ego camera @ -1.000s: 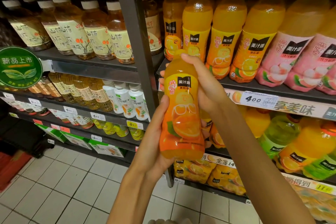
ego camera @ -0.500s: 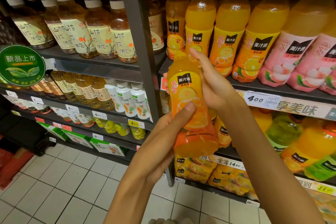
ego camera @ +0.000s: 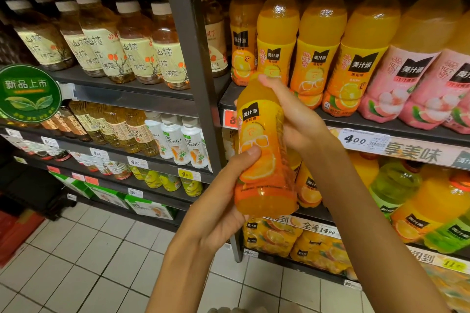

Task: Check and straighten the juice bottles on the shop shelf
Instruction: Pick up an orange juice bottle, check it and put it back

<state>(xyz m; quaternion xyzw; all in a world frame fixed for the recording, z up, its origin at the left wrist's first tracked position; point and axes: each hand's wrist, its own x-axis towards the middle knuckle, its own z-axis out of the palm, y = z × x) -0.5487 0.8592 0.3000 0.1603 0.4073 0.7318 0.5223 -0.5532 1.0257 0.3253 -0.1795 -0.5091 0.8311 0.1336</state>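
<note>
I hold one orange juice bottle (ego camera: 264,150) in front of the shelf, label facing me, tilted slightly with its top leaning left. My left hand (ego camera: 223,201) grips its lower half, thumb pressed on the label. My right hand (ego camera: 292,117) is wrapped round its upper part and neck; the cap is hidden under the fingers. Behind, a row of matching orange juice bottles (ego camera: 318,40) stands upright on the dark shelf (ego camera: 381,126), with a gap at the front left where the shelf edge shows.
Pink lychee drink bottles (ego camera: 407,84) stand to the right of the orange row. A grey upright post (ego camera: 198,58) divides the bays; brown tea bottles (ego camera: 132,43) fill the left shelves. Larger juice bottles (ego camera: 432,206) sit below. White tiled floor (ego camera: 89,262) lies underneath.
The bottle has been turned in my hands and raised slightly. My left thumb moved from the bottle's left side onto the front of the label. My right hand stayed at the top.
</note>
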